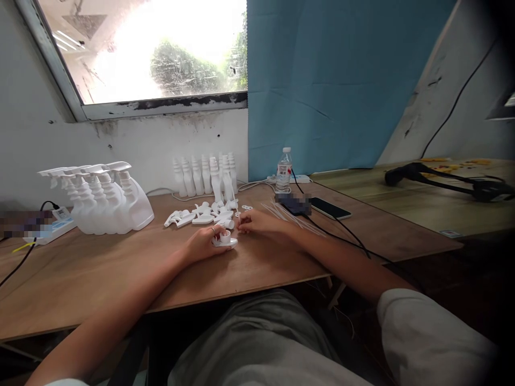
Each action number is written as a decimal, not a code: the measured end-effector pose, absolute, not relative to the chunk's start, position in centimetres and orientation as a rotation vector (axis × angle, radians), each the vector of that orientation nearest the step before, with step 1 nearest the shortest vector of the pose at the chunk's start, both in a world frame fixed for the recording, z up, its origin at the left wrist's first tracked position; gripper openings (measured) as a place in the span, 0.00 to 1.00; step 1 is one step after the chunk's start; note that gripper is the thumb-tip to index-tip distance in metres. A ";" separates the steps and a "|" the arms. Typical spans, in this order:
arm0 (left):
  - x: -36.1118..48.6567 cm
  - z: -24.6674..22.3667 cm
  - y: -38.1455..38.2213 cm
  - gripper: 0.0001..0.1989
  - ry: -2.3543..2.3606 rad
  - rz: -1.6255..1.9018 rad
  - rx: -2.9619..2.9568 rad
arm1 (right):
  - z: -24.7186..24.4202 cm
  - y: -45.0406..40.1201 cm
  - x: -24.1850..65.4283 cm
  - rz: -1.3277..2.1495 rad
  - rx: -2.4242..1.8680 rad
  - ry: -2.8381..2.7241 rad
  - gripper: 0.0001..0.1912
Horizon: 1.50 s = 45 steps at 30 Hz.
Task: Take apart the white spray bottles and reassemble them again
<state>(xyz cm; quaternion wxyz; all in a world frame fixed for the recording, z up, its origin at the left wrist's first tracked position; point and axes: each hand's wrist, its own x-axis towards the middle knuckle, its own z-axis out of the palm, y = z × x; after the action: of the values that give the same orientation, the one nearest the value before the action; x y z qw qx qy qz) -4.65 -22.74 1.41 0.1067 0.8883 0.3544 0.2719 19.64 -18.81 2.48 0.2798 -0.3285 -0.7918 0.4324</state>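
My left hand point(205, 242) rests on the table and grips a white plastic spray head point(226, 241), its round collar facing up. Just to the right, my right hand point(250, 221) has its fingers pinched together. A thin white piece shows by its fingertips, too small to tell whether it is held. Beyond both hands lies a loose pile of white plastic sprayer parts point(203, 219). A few small flat white pieces point(247, 207) lie behind the right hand. Thin white tubes point(287, 217) are spread beside my right forearm.
Several slim white ribbed pieces point(195, 177) stand near the wall. White spray bottles point(116, 203) stand at left beside a power strip point(54, 229). A water bottle point(284, 171), a phone point(330, 208) and black cables are at right. A black strapped object point(438, 179) lies farther right.
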 end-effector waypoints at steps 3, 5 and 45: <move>-4.8 1.4 -22.9 0.18 1.051 0.757 2.640 | 3.0 -19.5 19.0 1.148 -0.776 -2.017 0.13; -4.9 1.2 -22.9 0.21 1.051 0.766 2.613 | 3.3 -20.2 18.3 1.137 -0.709 -1.941 0.13; -5.1 1.0 -22.4 0.17 0.949 0.749 2.676 | 2.8 -21.9 15.7 1.121 -0.585 -1.824 0.18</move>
<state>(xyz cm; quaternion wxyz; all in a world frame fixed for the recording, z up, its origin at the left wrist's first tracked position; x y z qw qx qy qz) -5.09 -22.39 1.03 0.1024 0.9065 0.3214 0.2539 15.74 -21.92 2.78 0.4449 -0.2360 -0.7359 0.4525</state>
